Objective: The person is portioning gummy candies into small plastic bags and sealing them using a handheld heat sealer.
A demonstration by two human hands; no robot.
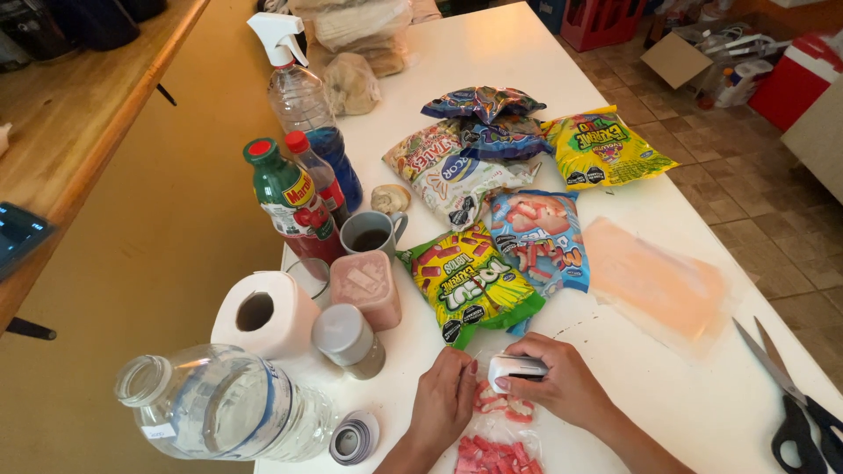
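My right hand (566, 382) is curled tight round a small white handheld sealer (515, 369), pressing it down on a clear plastic bag of pink-and-white candies (499, 439) that lies at the near edge of the white table (702, 412), abt mid-width. My left hand (445, 402) lies flat w/ fingers together on the bag's left side, pinning it, nothing gripped. Just past the sealer, toward the table's middle, sit a green-and-yellow candy bag (470, 283) and a blue candy bag (537, 237), overlapping. Further back: a white snack bag (448, 171), a dark blue bag (487, 118) and a yellow bag (601, 145). A peach-coloured plastic sheet (659, 281) lies flat nr the right edge; black-handled scissors (795, 412) rest at the near right corner. Along the left edge: a toilet paper roll (263, 314), a big clear water jug (219, 404) on its side, a grey-lidded shaker (349, 341), a pink tub (367, 285), a grey mug (369, 233), a green bottle w/ red cap (285, 189) and a spray bottle (299, 88).
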